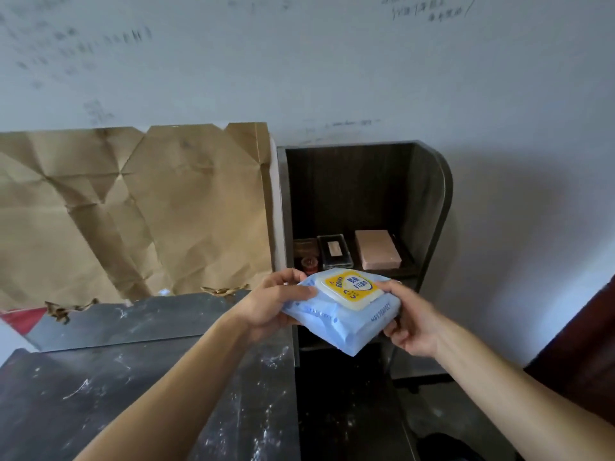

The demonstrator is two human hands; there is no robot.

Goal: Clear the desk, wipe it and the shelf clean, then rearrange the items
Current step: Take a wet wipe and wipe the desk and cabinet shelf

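You hold the pack of wipes point(346, 314) in both hands, in the air just off the right edge of the desk point(100, 394) and in front of the shelf point(429, 194). Your left hand point(269, 304) grips its left end, thumb on top and fingers underneath. Your right hand point(409, 322) grips the right end the same way. The flip lid point(349, 286) looks closed.

The pack is soft. When you free one hand to lift the lid, it may sag or slip, and it would fall to the floor, not onto the desk. Bring it over the desk before you open it.

On the shelf sit a pink box point(377, 249), a black case point(334, 252) and a small red jar point(309, 263). The jar is near the front edge, and wiping around it could knock it off. Take these out before you wipe.

The desk carries white dusty smears, and one damp wipe may only spread them. The brown paper point(133, 211) at the far side is torn along its lower edge, so a wet stroke there could catch and rip it further.
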